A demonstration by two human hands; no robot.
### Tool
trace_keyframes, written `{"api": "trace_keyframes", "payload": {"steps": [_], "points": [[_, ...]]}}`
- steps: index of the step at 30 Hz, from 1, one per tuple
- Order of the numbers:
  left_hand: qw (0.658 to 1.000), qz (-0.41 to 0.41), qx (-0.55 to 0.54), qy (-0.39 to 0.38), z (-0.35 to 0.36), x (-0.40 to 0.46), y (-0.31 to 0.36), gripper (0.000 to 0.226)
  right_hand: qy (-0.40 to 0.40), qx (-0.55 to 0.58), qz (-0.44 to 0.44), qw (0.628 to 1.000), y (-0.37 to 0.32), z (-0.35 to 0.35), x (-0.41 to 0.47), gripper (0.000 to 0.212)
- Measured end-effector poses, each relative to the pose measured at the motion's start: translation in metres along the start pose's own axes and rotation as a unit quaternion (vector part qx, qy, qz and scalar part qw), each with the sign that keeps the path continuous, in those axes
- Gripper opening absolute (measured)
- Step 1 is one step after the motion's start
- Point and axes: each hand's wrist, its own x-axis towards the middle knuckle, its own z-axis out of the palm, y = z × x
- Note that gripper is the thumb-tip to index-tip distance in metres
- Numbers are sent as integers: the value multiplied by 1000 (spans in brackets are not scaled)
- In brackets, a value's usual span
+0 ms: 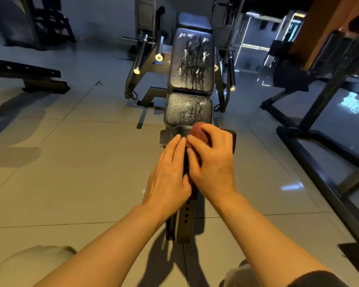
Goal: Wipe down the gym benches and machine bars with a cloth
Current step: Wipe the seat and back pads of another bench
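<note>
The right hand (210, 162) has its fingers clamped on a balled reddish-brown cloth (197, 131) at the near end of the black padded bench (190, 63); the left hand (167, 177) lies flat alongside, fingers together. Spray still streaks both pads, so long overlapping strokes from the far pad back would likely clear it best.

No legible text, labels or nos. on any gym equipment.

You see a dim gym with warm light on the tile floor (71, 172) in the lower half and cool blue gloom in the upper corners. Long shadows fall to the left. Glare streaks the bench pads (192, 61). Edges bend; your hands look slightly blurred.
</note>
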Motion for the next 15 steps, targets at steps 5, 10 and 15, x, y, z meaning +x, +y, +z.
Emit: {"api": "trace_keyframes", "payload": {"steps": [5, 10, 15], "points": [[1000, 10, 12, 23, -1, 5, -2, 76, 18, -25, 25, 999, 19, -11, -2, 12], [1000, 4, 0, 24, -2, 6, 0, 73, 97, -11, 172, 980, 31, -15, -3, 15], [1000, 4, -14, -16, -11, -1, -8, 76, 84, 2, 84, 993, -5, 11, 3, 18]]}}
